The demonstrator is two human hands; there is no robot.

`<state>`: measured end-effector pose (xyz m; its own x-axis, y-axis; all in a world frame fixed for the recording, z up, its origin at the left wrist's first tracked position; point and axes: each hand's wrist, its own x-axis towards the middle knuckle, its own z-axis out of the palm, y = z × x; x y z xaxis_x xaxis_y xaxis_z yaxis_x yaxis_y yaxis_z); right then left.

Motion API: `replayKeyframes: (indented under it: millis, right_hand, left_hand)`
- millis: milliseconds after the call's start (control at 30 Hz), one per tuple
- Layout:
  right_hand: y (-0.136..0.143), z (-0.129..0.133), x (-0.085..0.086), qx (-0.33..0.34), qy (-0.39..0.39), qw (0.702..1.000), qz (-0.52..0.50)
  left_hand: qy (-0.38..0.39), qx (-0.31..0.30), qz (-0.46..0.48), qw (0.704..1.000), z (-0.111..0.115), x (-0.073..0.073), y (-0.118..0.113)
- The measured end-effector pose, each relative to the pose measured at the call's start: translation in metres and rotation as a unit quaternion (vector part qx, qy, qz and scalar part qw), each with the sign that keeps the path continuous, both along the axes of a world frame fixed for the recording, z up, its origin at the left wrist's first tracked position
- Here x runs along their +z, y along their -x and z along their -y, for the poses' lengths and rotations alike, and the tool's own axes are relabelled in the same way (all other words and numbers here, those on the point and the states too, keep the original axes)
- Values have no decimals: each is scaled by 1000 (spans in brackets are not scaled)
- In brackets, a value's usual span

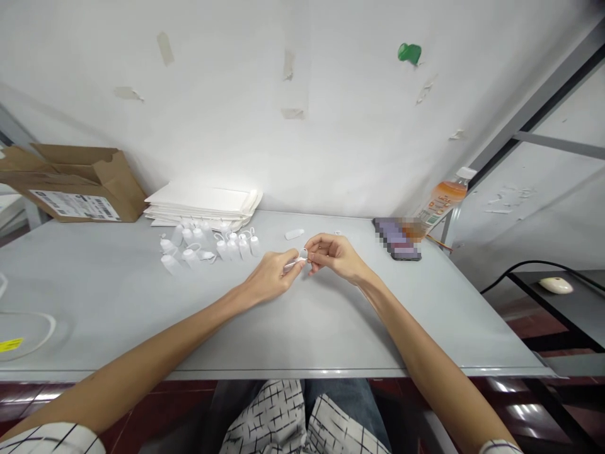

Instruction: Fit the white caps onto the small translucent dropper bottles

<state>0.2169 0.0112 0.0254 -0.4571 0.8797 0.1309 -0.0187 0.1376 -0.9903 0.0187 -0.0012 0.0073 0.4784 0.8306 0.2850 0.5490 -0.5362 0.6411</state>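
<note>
Both of my hands meet above the middle of the grey table. My left hand [275,275] is closed on a small white plastic bottle [292,263], mostly covered by the fingers. The fingertips of my right hand [334,257] pinch the end of it, at a small whitish loop or cap [304,253] whose exact shape I cannot make out. Just behind them lies a loose small white bottle [293,234]. To the left, several small white bottles with looped caps [231,244] stand and lie in a group.
An open cardboard box [80,183] and a stack of white sheets [203,202] are at the back left. Back right hold a phone [397,243] and a leaning drink bottle [442,202]. A white cable [47,325] lies at left. The table's front edge [312,373] runs below my arms.
</note>
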Motion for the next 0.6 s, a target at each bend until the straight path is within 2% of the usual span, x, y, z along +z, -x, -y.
replayKeyframes:
  millis: [333, 600]
  right_hand:
    - [3, 2, 1, 11, 22, 1000, 4]
    - [1, 5, 12, -13, 28, 1000, -6]
  left_hand:
    - [13, -28, 4, 1000, -3, 2, 0]
    - [10, 4, 58, 998, -9, 10, 4]
